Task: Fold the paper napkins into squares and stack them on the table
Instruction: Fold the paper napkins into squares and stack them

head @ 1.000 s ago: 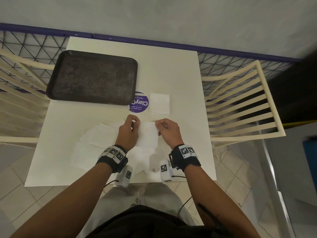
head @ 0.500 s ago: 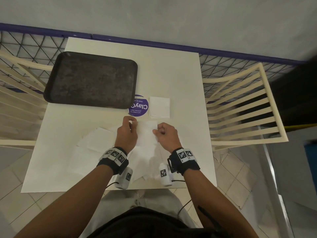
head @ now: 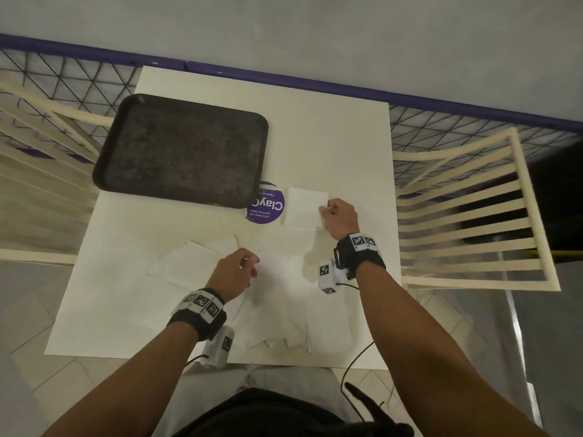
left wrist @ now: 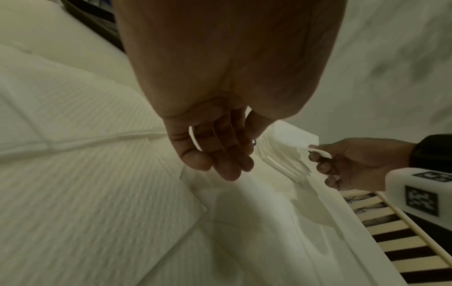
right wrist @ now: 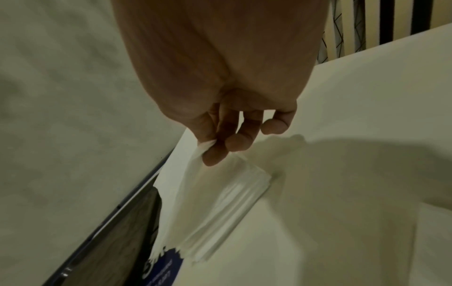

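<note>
The right hand (head: pixel 340 216) is extended to frame centre right, a folded napkin (right wrist: pixel 195 174) pinched by its corner between thumb and fingers over the stack (head: pixel 304 208) beside the purple sticker (head: pixel 266 203). The left hand (head: pixel 235 272) is held loosely curled, empty, over unfolded napkins (head: pixel 186 263) on the tabletop (head: pixel 315 137). Half a second earlier, both hands were together at centre on one napkin.

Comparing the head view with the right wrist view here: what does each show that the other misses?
Only the head view shows the left hand empty above the unfolded napkins, and the whole black tray. Only the right wrist view shows the thumb and fingers pinching a folded napkin by its corner, above the layered edges of the stack. Both show the right hand, the stack, the purple sticker and the white table.
</note>
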Available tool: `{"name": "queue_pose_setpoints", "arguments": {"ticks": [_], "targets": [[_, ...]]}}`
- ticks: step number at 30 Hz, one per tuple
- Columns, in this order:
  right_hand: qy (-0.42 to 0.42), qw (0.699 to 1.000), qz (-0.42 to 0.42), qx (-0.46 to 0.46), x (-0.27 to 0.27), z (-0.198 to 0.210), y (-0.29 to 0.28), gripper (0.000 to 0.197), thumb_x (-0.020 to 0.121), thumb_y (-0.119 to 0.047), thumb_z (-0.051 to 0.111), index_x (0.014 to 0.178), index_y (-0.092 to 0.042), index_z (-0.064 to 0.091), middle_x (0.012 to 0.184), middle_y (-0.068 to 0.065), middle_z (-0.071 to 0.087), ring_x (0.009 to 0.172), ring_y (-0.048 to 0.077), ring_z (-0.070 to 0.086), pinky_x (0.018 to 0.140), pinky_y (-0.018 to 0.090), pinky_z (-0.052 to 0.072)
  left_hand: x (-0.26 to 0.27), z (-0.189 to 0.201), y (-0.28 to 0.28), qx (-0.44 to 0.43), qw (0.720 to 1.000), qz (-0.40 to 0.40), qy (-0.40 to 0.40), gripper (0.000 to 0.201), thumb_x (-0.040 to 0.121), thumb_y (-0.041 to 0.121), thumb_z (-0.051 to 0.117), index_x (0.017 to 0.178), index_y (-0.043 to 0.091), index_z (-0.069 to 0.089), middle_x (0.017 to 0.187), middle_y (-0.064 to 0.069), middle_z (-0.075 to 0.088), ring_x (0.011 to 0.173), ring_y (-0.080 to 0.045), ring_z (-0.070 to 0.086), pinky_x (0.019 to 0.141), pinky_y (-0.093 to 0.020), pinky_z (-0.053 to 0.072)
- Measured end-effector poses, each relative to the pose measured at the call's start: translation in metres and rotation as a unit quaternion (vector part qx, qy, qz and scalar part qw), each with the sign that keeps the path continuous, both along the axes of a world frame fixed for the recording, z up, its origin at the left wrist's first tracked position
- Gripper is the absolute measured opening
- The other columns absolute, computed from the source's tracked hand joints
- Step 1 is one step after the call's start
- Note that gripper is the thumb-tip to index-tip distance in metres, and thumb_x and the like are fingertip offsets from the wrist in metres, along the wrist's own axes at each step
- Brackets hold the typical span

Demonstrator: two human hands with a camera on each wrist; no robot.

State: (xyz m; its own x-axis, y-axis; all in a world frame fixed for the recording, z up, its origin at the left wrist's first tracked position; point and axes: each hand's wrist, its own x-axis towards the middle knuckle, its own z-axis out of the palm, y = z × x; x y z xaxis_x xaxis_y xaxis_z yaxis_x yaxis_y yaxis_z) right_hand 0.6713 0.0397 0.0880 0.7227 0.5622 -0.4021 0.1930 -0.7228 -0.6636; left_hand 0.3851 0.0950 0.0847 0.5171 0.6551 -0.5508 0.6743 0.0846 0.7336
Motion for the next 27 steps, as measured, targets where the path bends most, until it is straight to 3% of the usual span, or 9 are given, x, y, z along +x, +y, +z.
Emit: {"name": "queue_pose_setpoints", "arguments": {"ticks": [3,7,15,19,23,24,27], "targets": [[0.001,1.000,-0.004,-0.013,0.002,-0.005,0.005,0.026,0.095,-0.028,0.065,0.114,-0.011,0.068,0.106,0.010,0.073,0.104,0.028,0.066,0.090,0.028,0.047,-0.001,-0.001,0.003,0.002,1.000,0.004,0.005,0.017,0.107,0.023,0.050,0.102,0.018,0.065,0.085,-0.002,0.074,0.070,-0.019,0.068,0.059,-0.018,0.048],[-0.004,1.000,-0.002,-0.025,0.001,-0.008,0.009,0.030,0.097,-0.026,0.064,0.120,-0.008,0.067,0.112,0.010,0.071,0.108,0.025,0.063,0.082,0.018,0.036,-0.002,-0.003,0.004,0.000,1.000,0.009,0.009,0.018,0.107,0.021,0.050,0.101,0.017,0.066,0.084,-0.002,0.074,0.065,-0.018,0.067,0.059,-0.022,0.049],[-0.008,0.999,-0.035,0.015,-0.003,-0.009,0.008,0.034,0.091,-0.028,0.072,0.120,-0.014,0.061,0.097,0.005,0.068,0.087,0.018,0.060,0.080,0.024,0.043,0.001,-0.002,0.005,-0.007,1.000,0.004,0.012,0.019,0.107,0.021,0.049,0.101,0.018,0.066,0.085,-0.001,0.075,0.066,-0.020,0.068,0.064,-0.027,0.052],[-0.003,0.998,-0.056,0.035,-0.007,-0.007,0.002,0.036,0.088,-0.032,0.076,0.117,-0.017,0.062,0.093,0.004,0.069,0.085,0.016,0.061,0.077,0.023,0.042,0.001,0.001,0.005,-0.009,1.000,0.007,0.013,0.019,0.106,0.022,0.049,0.099,0.019,0.067,0.083,-0.001,0.075,0.065,-0.020,0.068,0.062,-0.028,0.054],[0.002,0.997,-0.070,0.040,-0.012,0.000,-0.013,0.025,0.092,-0.024,0.068,0.116,-0.016,0.064,0.094,0.001,0.069,0.080,0.009,0.060,0.063,0.008,0.037,0.002,0.001,0.004,-0.007,1.000,0.004,0.015,0.018,0.105,0.025,0.051,0.098,0.021,0.067,0.082,0.001,0.075,0.064,-0.020,0.069,0.062,-0.028,0.056],[0.001,0.997,-0.066,0.038,-0.015,0.001,-0.018,0.023,0.093,-0.022,0.066,0.115,-0.017,0.065,0.094,0.000,0.068,0.082,0.009,0.060,0.064,0.007,0.037,0.003,0.002,0.003,-0.007,1.000,0.001,0.014,0.018,0.105,0.026,0.051,0.099,0.021,0.067,0.082,0.002,0.075,0.065,-0.020,0.070,0.063,-0.028,0.056],[0.002,0.999,-0.044,0.029,-0.025,0.003,-0.036,0.016,0.093,-0.017,0.063,0.107,-0.019,0.070,0.092,-0.004,0.068,0.086,0.011,0.061,0.080,0.017,0.046,0.004,0.003,-0.001,-0.006,1.000,-0.012,0.011,0.017,0.104,0.028,0.052,0.099,0.022,0.067,0.081,0.002,0.076,0.067,-0.022,0.071,0.061,-0.027,0.052]]}}
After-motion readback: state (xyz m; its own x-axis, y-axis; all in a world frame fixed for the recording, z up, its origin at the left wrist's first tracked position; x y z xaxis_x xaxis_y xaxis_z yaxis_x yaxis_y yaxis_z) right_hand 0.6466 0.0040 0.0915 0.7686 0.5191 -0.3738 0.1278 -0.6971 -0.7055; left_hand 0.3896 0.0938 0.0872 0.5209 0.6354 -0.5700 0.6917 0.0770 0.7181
